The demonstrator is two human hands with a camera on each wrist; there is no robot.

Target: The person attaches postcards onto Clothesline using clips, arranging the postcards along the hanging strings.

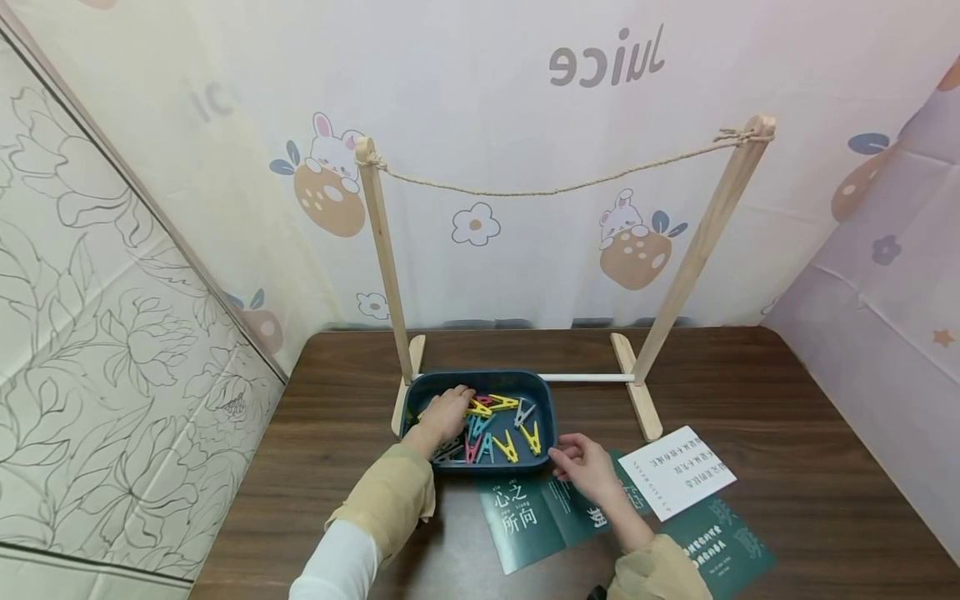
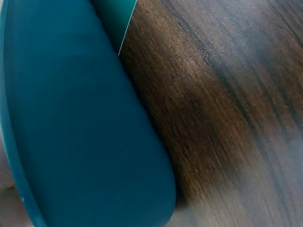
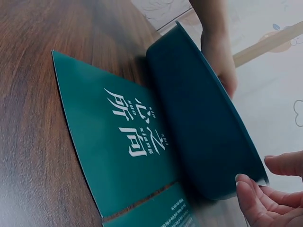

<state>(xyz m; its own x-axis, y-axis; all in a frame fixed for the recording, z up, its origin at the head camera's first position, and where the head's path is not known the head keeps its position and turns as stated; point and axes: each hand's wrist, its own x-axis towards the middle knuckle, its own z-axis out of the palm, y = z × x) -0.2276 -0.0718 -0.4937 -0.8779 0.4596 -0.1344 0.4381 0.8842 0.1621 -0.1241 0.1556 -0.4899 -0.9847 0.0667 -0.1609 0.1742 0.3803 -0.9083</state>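
Pegs in tray | left hand inside, hold hidden | right hand half-open at tray corner, nothing visibly held | risk: they overlap, so lifting one could snag another and drop it

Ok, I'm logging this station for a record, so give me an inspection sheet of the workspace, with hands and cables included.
Surface: dark wood-grain table
Job's things: blue tray holding multicoloured clothespins
Clutter: green cards and white card, near and right of tray
Hands: left hand inside tray, grip unclear; right hand at tray's near right corner, contact unclear
Cables: nothing seen
Surroundings: wooden posts with sagging rope; printed backdrop
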